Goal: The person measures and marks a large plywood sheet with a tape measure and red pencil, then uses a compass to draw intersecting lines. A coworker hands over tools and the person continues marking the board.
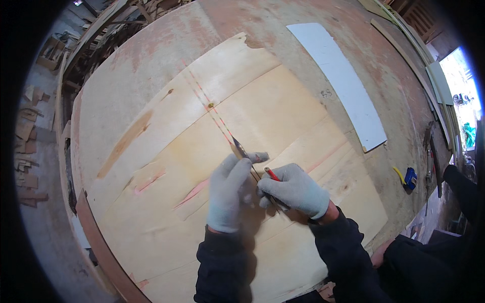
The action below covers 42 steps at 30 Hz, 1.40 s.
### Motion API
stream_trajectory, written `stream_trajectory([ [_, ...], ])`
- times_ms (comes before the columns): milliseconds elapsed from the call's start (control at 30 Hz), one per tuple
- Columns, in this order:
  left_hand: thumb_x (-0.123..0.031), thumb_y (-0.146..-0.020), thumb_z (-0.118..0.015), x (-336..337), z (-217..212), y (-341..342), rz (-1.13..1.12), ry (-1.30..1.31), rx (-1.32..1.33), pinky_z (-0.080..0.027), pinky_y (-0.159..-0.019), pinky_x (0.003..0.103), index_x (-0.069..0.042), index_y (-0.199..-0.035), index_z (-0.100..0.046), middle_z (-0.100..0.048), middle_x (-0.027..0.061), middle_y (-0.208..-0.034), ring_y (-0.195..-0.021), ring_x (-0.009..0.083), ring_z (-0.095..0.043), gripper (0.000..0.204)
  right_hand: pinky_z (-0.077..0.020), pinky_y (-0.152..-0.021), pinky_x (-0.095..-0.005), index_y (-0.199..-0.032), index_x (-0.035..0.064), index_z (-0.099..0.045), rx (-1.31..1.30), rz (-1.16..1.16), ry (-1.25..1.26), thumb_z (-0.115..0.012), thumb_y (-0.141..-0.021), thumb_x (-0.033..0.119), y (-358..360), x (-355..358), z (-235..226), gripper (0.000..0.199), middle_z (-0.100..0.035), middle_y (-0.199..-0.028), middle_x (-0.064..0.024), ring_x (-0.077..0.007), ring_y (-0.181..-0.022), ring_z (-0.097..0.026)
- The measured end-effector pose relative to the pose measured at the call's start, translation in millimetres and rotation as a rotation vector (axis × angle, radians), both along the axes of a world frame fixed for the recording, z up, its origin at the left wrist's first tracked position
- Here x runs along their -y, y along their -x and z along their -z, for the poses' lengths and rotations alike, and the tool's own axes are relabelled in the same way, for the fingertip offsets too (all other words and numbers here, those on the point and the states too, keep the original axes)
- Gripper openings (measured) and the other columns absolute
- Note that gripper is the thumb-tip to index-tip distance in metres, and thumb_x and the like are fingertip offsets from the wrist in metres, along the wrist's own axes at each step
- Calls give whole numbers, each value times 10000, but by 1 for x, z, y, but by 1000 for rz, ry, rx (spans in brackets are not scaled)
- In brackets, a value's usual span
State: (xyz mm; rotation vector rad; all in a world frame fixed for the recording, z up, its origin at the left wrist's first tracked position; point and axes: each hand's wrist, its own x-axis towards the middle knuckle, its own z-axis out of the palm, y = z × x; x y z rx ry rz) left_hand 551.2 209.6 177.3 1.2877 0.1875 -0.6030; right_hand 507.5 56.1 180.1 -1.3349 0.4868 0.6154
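Note:
Both my hands wear pale grey gloves and meet over the middle of a large light wood veneer sheet (252, 106). My left hand (230, 189) is closed around a narrow dark pointed strip (239, 146), with a finger reaching across it; what kind of tool it is I cannot make out. In my right hand (298, 189) a red pencil (272, 174) is gripped, its end sticking up between thumb and fingers. The pencil's lower part is hidden by the hand. Two dashed reddish lines (217, 118) run up the veneer from the strip's tip, passing a dark knot.
Under the veneer lies a worn, stained tabletop (151, 65). A white panel strip (338, 81) rests at the right, with a blue and yellow tool (410, 178) nearby. Wood offcuts (28, 131) lie at the far left. A person in dark clothing (424, 267) is close on my right.

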Motion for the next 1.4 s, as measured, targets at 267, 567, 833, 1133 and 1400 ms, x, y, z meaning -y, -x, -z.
stream_trajectory([
  [267,-200,-981,-551,-14,1,-9,-211,-101,106,-321,-466,192,20,-1051,-658,-617,33,-749,-502,32,-425,254,-489,-516,-258,-794,-30,-681,46,-79,33,-603,-917,158,3,-6,0,238,-666,-673,-89,-141,-548,-640],
  [567,-148,-976,-584,-22,11,-10,-192,64,187,-479,-734,250,23,-1125,-653,-669,83,-980,-812,98,-603,237,-469,-535,-257,-767,-6,-677,12,-96,-78,-606,-917,134,9,-19,1,217,-650,-653,-58,-117,-559,-599],
  [833,-264,-1052,-473,-25,11,-13,-229,395,63,-529,-824,337,71,-1320,-486,-646,203,-1117,-933,237,-661,430,-426,-490,-256,-775,10,-645,-11,-169,-107,-598,-931,178,9,-35,-3,234,-630,-653,-59,-99,-511,-531],
  [1133,-282,-1054,-460,-35,16,-17,-204,474,77,-537,-836,360,91,-1297,-488,-646,233,-1094,-937,274,-666,446,-423,-490,-237,-756,7,-644,-34,-213,-70,-595,-949,179,10,-42,-4,264,-674,-666,-82,-80,-494,-529],
  [1400,-271,-1048,-466,-39,13,-17,-144,450,83,-539,-843,365,103,-1299,-483,-656,225,-1063,-928,275,-677,451,-432,-518,-231,-761,12,-651,-50,-242,-41,-582,-962,199,11,-43,-2,283,-667,-683,-61,-74,-509,-528],
])
